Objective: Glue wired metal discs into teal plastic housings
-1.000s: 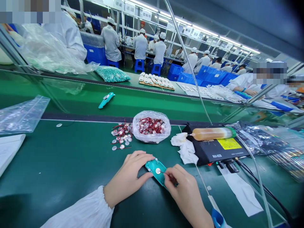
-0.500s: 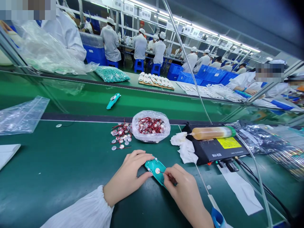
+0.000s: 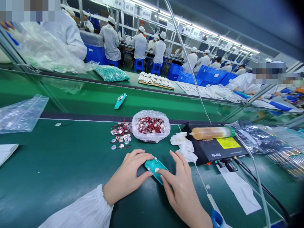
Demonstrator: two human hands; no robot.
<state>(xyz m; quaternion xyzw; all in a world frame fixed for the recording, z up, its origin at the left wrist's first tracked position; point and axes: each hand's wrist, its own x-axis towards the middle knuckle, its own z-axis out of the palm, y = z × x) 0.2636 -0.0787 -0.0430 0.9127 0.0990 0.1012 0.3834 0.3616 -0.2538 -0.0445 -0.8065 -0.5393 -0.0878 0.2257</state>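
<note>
Our left hand [image 3: 125, 177] grasping a rounded teal plastic casing [image 3: 154, 169] on the dark green bench mat [image 3: 59, 161], our right hand [image 3: 181, 193] released and spread, a fingertip just beside the casing's round silver disc [image 3: 157, 170], crumpled white tissue [image 3: 186, 148] near the right fingers, open mat stretching left.

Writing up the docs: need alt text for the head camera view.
Head-camera view of a green workbench: the left hand holds a teal plastic casing set with a round metal disc, the open right hand close beside it. Ahead lie loose wired discs, a plastic bag of more, and a black RH-928 unit under an amber-filled syringe.
</note>
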